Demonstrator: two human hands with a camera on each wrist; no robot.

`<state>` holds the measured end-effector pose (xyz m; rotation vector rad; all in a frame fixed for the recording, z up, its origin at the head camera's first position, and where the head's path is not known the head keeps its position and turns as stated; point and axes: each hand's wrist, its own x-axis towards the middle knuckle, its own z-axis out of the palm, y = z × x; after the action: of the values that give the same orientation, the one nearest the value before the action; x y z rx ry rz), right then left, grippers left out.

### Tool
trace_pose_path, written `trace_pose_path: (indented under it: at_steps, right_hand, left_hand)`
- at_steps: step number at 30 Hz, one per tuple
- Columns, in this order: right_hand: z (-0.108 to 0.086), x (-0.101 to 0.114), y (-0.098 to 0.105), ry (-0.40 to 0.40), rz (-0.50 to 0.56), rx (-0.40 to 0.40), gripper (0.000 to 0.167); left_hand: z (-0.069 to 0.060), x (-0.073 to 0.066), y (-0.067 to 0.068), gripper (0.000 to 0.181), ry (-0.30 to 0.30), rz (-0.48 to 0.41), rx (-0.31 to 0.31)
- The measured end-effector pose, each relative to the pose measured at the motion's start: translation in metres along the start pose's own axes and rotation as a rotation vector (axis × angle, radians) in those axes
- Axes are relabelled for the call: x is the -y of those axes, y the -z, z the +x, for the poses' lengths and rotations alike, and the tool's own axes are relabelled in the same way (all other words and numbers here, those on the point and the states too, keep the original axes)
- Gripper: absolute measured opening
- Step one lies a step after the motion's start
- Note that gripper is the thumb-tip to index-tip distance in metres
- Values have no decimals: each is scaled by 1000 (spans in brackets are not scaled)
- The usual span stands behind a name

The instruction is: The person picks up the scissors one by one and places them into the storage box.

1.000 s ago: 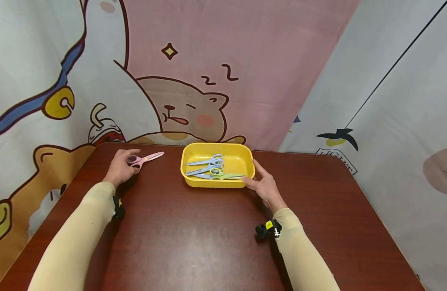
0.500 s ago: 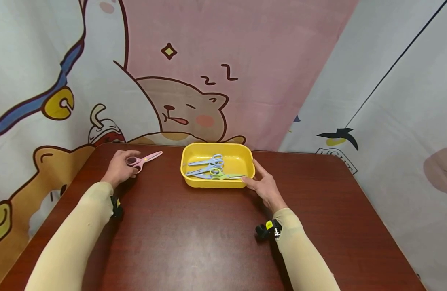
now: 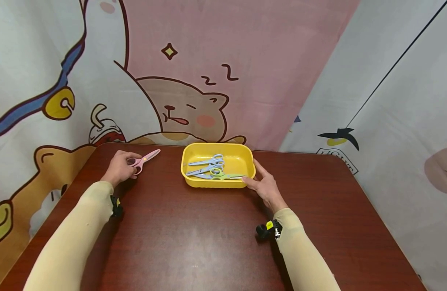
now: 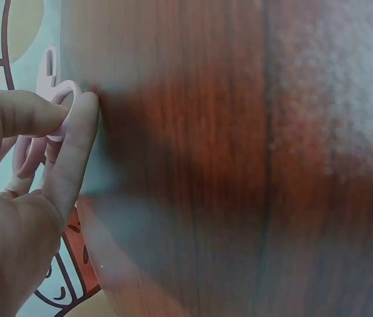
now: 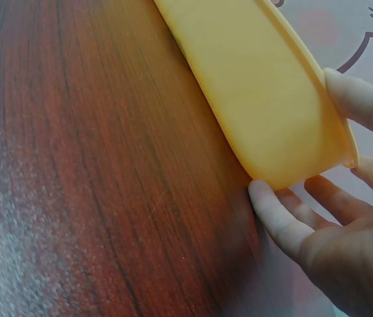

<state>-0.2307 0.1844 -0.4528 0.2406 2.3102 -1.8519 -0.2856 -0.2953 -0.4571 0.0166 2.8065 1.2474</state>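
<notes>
At the table's far left, my left hand [image 3: 120,167] pinches the handle loops of a pair of pink scissors [image 3: 147,158]. Their blades are together and point right and away from me. In the left wrist view, thumb and a finger meet on a pink loop [image 4: 75,89]; the blades are mostly hidden. My right hand [image 3: 265,187] holds the right end of a yellow plastic tray [image 3: 216,184], thumb at the rim and fingers round the corner and lower edge, as the right wrist view of the tray [image 5: 259,99] shows. Inside lie blue scissors [image 3: 206,167] and green-handled scissors [image 3: 227,176], partly overlapping.
The brown wooden table [image 3: 194,230] ends just behind the tray, where a printed cartoon curtain [image 3: 259,72] hangs. Small black cameras sit at both wrists, such as the right wrist camera [image 3: 264,230].
The pink scissors have shifted slightly left in my left hand, and their tip has swung a little away from me. My right hand and the tray stay where they were.
</notes>
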Motion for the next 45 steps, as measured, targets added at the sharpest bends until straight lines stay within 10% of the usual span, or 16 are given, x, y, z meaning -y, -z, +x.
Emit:
trace_pose_path:
  at_steps: [45]
  right_hand:
    - [2, -1, 1, 10, 19, 16, 90]
  left_hand:
    - [-9, -24, -13, 38, -100, -158, -10]
